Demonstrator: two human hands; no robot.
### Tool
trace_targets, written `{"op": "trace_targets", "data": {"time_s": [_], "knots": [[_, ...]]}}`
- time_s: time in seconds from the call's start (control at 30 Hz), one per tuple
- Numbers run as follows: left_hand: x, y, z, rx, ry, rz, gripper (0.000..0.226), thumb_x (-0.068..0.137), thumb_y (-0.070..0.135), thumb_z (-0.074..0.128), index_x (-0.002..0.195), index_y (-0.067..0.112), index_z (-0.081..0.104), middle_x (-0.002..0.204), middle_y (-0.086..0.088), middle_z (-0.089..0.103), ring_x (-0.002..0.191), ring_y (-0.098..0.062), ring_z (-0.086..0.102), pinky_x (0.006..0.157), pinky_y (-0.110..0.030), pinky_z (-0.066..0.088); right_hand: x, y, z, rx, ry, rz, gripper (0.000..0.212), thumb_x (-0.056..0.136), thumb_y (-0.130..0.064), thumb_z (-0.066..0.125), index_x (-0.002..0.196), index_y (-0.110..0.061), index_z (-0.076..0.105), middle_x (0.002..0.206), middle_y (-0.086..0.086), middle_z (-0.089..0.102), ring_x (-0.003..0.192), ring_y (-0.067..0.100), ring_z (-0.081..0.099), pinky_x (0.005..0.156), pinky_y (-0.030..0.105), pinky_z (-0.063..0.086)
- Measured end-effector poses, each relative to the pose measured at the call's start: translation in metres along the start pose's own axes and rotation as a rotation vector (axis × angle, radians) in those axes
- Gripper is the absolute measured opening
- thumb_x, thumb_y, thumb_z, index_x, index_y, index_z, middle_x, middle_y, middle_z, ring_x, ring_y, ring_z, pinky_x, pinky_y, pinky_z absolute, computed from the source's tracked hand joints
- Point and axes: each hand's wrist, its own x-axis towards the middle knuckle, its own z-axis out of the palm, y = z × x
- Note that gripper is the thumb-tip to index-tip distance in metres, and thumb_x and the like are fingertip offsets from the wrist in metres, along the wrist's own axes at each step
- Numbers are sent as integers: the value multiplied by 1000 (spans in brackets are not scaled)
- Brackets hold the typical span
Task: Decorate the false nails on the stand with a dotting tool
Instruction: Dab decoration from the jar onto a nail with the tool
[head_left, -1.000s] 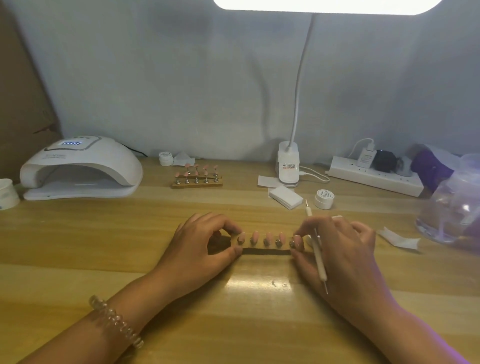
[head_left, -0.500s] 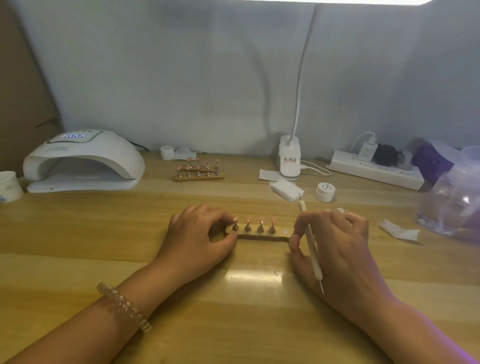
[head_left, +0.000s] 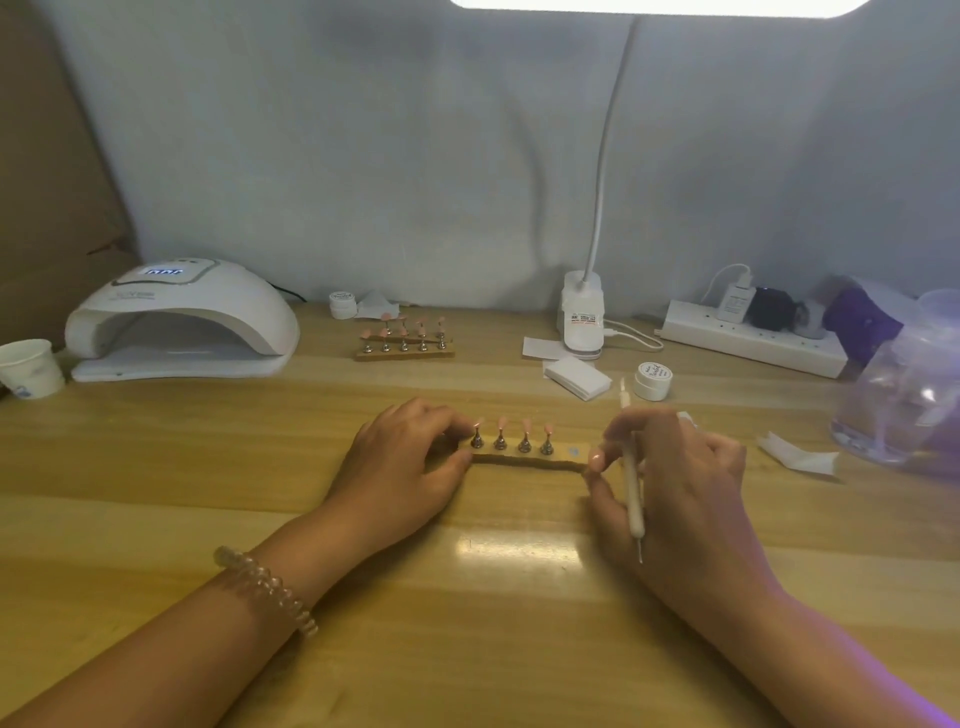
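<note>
Head view, the only one.

**Hold/placement:**
- The stand (head_left: 563, 453) lies flat on the desk (head_left: 156, 467), mid-desk, long side across the person.
- Left hand (head_left: 405, 467) pinches the stand's left end, fingers behind and thumb on the front edge. This reads as bracing, so the strip can't slide or tip under tool pressure.
- Four false nails (head_left: 501, 422) stand upright on metal pegs, bunched toward the left end. The right-end slot is bare, with a grey spot showing.
- Right hand (head_left: 680, 483) sits at the stand's right end, fingers curled round the dotting tool (head_left: 631, 483).
- The tool lies across that hand with its metal tip pointing back at the person, away from the nails. That is a parked grip, not a working one.
- Something pink shows at the right fingertips. Can't tell whether it's the person's own nail or a loose false nail.
- Judgement: this is a setup step, with no dotting under way. The tool needs turning tip-forward first.

**Room:**
- The hands are well apart with the stand between them.
- There is open desk toward the person and off to the left.
- Back-right is tighter: a small jar (head_left: 653, 381) and white pads (head_left: 576, 376) sit near the tool's rear end.
- A torn wipe (head_left: 797, 454) and a clear container (head_left: 904, 395) lie further right.
- The second stand (head_left: 405, 349) and nail lamp (head_left: 182, 322) are well back, out of the way.
- The near desk edge is not in frame.
- Risk: the pegs are slim, so a sideways knock from either hand could tip a nail.
</note>
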Motion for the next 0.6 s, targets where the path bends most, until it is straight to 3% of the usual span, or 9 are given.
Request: {"op": "trace_targets", "data": {"time_s": [0.1, 0.3, 0.47, 0.6], "knots": [[1, -1, -3, -91, -41, 0, 20, 90, 27, 69, 108, 33, 66, 105, 19, 58, 99, -6, 56, 95, -40, 46, 1, 5, 0, 23, 44, 56, 53, 77, -11, 79, 107, -29, 39, 87, -18, 60, 87, 12, 62, 80, 32, 23], [-2, 1, -1, -140, -50, 29, 20, 86, 26, 72, 105, 31, 68, 101, 21, 60, 93, -1, 57, 93, -44, 47, 0, 4, 3, -10, -11, 18, 51, 78, -12, 78, 108, -26, 40, 87, -17, 59, 84, 14, 60, 80, 38, 30], [-2, 1, 2, -58, 38, 9, 17, 87, 33, 70, 104, 36, 66, 99, 20, 60, 92, -5, 54, 92, -39, 45, 0, 3, 1, 50, -30, 3, 42, 80, -14, 73, 107, -26, 43, 86, -16, 60, 88, 12, 61, 83, 39, 32], [-2, 0, 3, -34, 65, -6, 24, 90, 32, 69, 113, 37, 69, 96, 18, 60, 89, -5, 53, 84, -31, 43, -1, -3, 1, 55, -122, -71, 39, 81, -20, 65, 106, -31, 37, 83, -17, 60, 87, 11, 60, 86, 40, 32]]}}
